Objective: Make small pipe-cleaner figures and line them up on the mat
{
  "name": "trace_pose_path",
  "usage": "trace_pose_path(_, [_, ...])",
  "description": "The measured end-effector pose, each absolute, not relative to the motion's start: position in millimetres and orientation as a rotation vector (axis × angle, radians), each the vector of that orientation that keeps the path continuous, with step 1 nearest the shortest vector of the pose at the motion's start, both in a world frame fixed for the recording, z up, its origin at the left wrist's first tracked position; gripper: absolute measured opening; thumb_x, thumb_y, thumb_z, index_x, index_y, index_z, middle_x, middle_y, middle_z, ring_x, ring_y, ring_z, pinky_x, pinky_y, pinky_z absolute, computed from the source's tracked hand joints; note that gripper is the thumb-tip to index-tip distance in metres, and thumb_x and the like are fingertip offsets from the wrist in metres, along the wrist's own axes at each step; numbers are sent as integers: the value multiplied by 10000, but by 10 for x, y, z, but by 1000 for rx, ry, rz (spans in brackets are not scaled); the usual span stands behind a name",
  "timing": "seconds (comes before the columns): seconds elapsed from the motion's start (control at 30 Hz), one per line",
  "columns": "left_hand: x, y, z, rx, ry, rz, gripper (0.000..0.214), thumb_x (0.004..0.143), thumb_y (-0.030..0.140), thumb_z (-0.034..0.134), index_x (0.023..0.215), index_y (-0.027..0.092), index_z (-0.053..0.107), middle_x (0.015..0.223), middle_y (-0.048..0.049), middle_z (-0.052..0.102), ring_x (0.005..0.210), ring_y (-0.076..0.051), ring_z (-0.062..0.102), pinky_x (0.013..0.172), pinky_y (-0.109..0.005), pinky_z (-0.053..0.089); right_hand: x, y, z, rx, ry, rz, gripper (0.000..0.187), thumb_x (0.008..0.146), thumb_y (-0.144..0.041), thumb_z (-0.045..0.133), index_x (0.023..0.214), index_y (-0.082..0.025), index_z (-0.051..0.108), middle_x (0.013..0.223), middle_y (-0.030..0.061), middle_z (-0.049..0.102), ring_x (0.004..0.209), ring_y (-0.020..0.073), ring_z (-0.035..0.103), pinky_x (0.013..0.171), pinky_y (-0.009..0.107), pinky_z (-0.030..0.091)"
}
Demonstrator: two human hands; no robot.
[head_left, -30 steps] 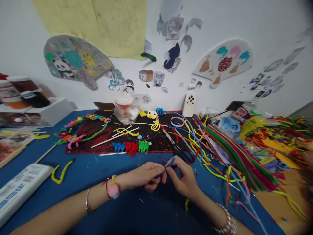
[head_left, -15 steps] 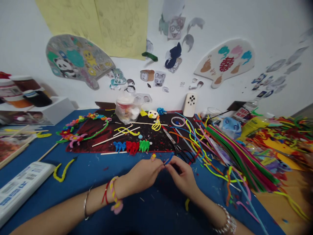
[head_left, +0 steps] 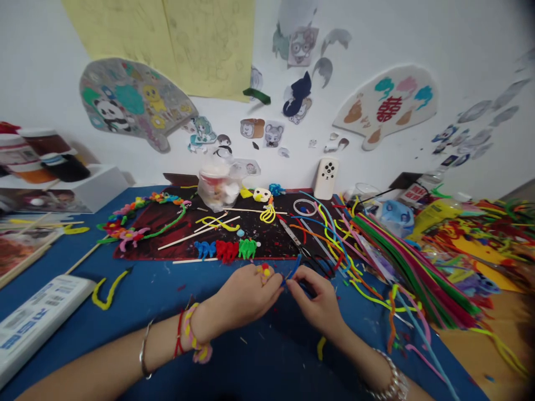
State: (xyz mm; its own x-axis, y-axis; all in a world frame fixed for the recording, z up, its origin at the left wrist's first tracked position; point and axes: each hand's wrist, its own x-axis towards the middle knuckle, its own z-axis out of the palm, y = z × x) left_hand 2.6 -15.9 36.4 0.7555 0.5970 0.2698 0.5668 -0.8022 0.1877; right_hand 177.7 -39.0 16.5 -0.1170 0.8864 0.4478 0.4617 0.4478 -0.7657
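Observation:
My left hand (head_left: 246,295) and my right hand (head_left: 317,298) meet over the blue table (head_left: 167,289), both pinched on a short blue pipe cleaner (head_left: 292,270) that sticks up between the fingertips. A small red and yellow fuzzy ring sits on a finger of my left hand. Just beyond my hands lie black-handled scissors (head_left: 311,259) and a row of small blue, red and green pipe-cleaner figures (head_left: 228,249) on a dark mat (head_left: 267,236).
A big bundle of coloured pipe cleaners (head_left: 401,262) fans over the right side. A flower garland (head_left: 125,228), wooden sticks and a plastic cup (head_left: 215,186) lie on the mat. A white box (head_left: 33,320) and a yellow pipe-cleaner piece (head_left: 106,289) are at the left.
My left hand has rolled over, knuckles up, showing the fuzzy ring. Both hands have shifted slightly forward and the blue pipe cleaner is more upright.

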Motion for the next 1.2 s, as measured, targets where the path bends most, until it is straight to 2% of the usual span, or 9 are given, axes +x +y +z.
trace_pose_path(0.1, [15, -178, 339, 2766, 927, 542, 313, 893, 242, 288, 778, 132, 557, 670, -78, 548, 643, -187, 523, 612, -312, 381, 1765, -417, 183, -1122, -1789, 541, 125, 816, -181, 510, 691, -188, 511, 645, -2, 520, 597, 124, 508, 561, 235, 417])
trace_pose_path(0.3, [67, -210, 306, 1295, 552, 390, 270, 842, 352, 401, 718, 141, 516, 511, 33, 447, 448, -104, 498, 509, -230, 396, 1876, -430, 175, -815, -1983, 317, 170, 795, -93, 481, 876, -207, 578, 739, 52, 601, 719, 178, 556, 687, 334, 456])
trace_pose_path(0.37, [86, -182, 273, 1085, 479, 357, 269, 824, 371, 442, 738, 130, 525, 523, 32, 463, 453, -104, 514, 508, -227, 404, 1896, -404, 169, -809, -1981, 307, 172, 795, -96, 481, 878, -209, 581, 736, 55, 602, 709, 179, 554, 678, 337, 457])
trace_pose_path(0.57, [57, -29, 351, 1613, 713, 528, 341, 864, 395, 408, 788, 118, 594, 689, -24, 588, 602, -106, 545, 608, -228, 432, 1892, -314, 184, -1083, -1899, 510, 112, 828, -202, 491, 725, -197, 536, 689, 27, 553, 674, 159, 526, 622, 282, 428])
trace_pose_path(0.7, [16, -18, 397, 2010, 888, 659, 269, 813, 381, 512, 946, 167, 608, 818, -31, 628, 712, -134, 553, 664, -240, 418, 1883, -309, 174, -1166, -1875, 517, 88, 827, -223, 503, 752, -193, 539, 705, 20, 541, 683, 152, 517, 622, 263, 412])
trace_pose_path(0.8, [18, -62, 362, 2204, 897, 690, 209, 829, 319, 495, 866, 167, 633, 795, -38, 641, 719, -142, 546, 705, -261, 394, 1867, -329, 165, -1170, -1903, 524, 86, 830, -216, 504, 757, -193, 544, 703, 17, 534, 690, 151, 510, 629, 264, 405])
trace_pose_path(1.0, [98, -177, 227, 1431, 746, 632, 249, 797, 350, 531, 711, 128, 602, 632, -7, 561, 541, -97, 507, 576, -232, 399, 1832, -402, 208, -1036, -1927, 393, 80, 820, -170, 499, 754, -203, 530, 676, 17, 553, 662, 163, 489, 649, 319, 381])
trace_pose_path(1.1, [137, -206, 178, 999, 603, 574, 259, 763, 366, 582, 723, 111, 594, 696, -16, 557, 528, -82, 506, 553, -228, 406, 1840, -406, 234, -994, -1897, 380, 88, 811, -162, 503, 738, -206, 524, 658, 12, 552, 649, 163, 484, 653, 330, 377])
trace_pose_path(1.2, [139, -165, 185, 1016, 602, 588, 278, 769, 363, 587, 743, 88, 617, 718, -38, 575, 568, -94, 540, 597, -239, 425, 1871, -370, 246, -1046, -1886, 458, 126, 823, -183, 496, 702, -205, 522, 643, 8, 545, 661, 164, 485, 659, 325, 373])
